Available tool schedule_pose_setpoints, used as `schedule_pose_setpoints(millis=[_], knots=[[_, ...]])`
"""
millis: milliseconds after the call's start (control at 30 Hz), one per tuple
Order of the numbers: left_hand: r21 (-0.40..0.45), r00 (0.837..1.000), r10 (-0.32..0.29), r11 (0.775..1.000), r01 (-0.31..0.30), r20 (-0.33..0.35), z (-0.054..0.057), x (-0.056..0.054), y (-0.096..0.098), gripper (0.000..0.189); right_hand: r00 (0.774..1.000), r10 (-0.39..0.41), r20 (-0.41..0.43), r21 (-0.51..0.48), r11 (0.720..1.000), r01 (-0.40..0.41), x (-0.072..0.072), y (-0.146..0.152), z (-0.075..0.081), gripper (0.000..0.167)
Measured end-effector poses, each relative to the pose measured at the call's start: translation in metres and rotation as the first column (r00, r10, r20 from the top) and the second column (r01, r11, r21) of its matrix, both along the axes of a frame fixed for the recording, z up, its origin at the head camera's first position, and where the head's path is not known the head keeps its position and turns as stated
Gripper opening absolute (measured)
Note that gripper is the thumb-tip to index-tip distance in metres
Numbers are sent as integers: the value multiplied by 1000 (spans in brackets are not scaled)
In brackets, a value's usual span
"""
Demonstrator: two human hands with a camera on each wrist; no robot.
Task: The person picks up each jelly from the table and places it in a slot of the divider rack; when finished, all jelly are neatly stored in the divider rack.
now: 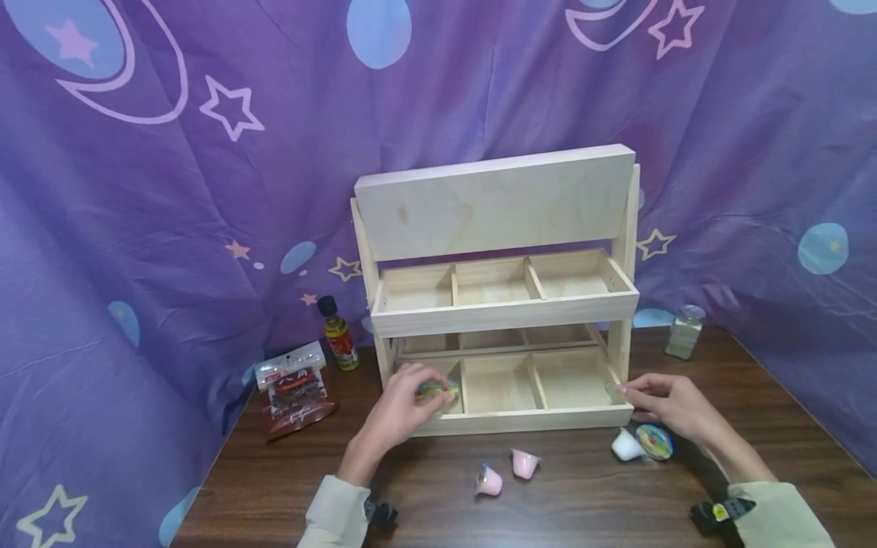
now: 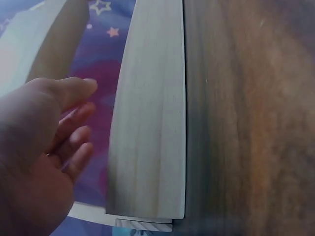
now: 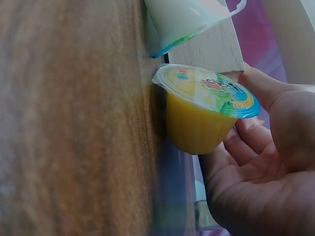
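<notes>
My left hand [image 1: 404,403] reaches over the lower tray's left compartment, its fingers loosely bent. A jelly cup with a colourful lid [image 1: 430,391] shows beneath them. In the left wrist view the left hand [image 2: 44,142] shows a gap between thumb and fingers, beside the tray's front board [image 2: 147,113]; the cup is hidden there. My right hand [image 1: 674,407] has its fingertips at the right end of the wooden two-tier rack [image 1: 503,316]. Near its palm, a yellow jelly cup [image 3: 199,123] lies tilted on the table beside a white jelly cup [image 1: 626,445].
Two pink jelly cups [image 1: 489,481] lie in front of the rack. Left of it are a red-brown snack packet [image 1: 296,392] and a black-capped bottle [image 1: 339,335]. A glass jar [image 1: 685,332] stands at the right rear. A purple curtain [image 1: 274,190] hangs behind the table.
</notes>
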State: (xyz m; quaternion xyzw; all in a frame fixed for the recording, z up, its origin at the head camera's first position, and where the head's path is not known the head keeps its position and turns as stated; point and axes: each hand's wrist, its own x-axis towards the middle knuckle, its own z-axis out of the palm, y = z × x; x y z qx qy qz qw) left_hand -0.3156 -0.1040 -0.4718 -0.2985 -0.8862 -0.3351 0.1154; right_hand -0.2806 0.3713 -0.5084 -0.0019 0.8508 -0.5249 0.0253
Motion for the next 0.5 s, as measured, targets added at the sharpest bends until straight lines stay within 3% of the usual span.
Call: schedule_pose_setpoints(millis=[133,267,400,500], knots=[[61,997,-20,998,24,-69,2,15,3,12,1000,-5,13,3,1000,5,0,0,1,49],[63,989,-120,990,126,-86,-1,31,7,10,1000,-5,14,2,1000,5,1,-2,1,49],[51,973,-230,972,230,9,-4,42,9,10,1000,-6,4,-4,1000,6,1,-4,2,47],[51,948,-298,954,294,110,-7,47,10,11,1000,-3,-3,-8,1000,3,2,-4,3,46]])
